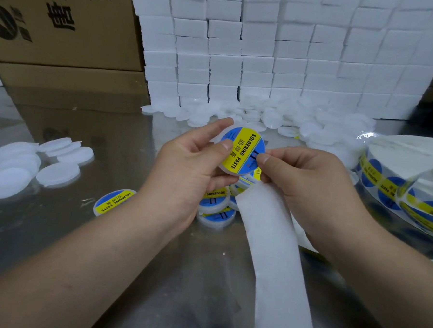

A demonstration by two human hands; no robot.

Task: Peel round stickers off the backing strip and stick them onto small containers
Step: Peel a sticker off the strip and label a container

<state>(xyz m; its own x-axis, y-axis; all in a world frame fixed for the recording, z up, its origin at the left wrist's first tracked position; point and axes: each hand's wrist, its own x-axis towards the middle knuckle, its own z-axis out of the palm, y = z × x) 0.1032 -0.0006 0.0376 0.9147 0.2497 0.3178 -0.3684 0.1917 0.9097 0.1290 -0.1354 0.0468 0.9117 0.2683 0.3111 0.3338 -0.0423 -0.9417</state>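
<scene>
Container (236, 174): small round white tub, lifted over the middle of the tabletop (80, 244), its flat face tilted up toward the camera.
Sticker (243, 150): round, blue with a yellow band reading SOLDERING PASTE, lying across the container's face.
Left hand (190, 162): fingers (220, 125) curled round the container, thumb on the sticker's left part, forefinger over the far rim.
Right hand (307, 178): thumb and forefinger pinch the sticker's right edge at the container's rim; the other fingers are curled over the top of the backing strip (276, 254).
Backing strip: bare white band running from under the right hand down to the near edge of the tabletop.
Labelled containers (215, 206): small heap directly below the hands; one more lies alone, just left of the left wrist.
Plain containers (22, 168): a cluster near the left edge, and a larger loose pile along the far edge.
Sticker roll (397, 178): near the right edge, with stickers of the same print showing on its unwound turns.
White boxes (266, 53): stacked in a wall behind the far pile.
Cardboard boxes (67, 25): two stacked at the far left corner, with black printing.
</scene>
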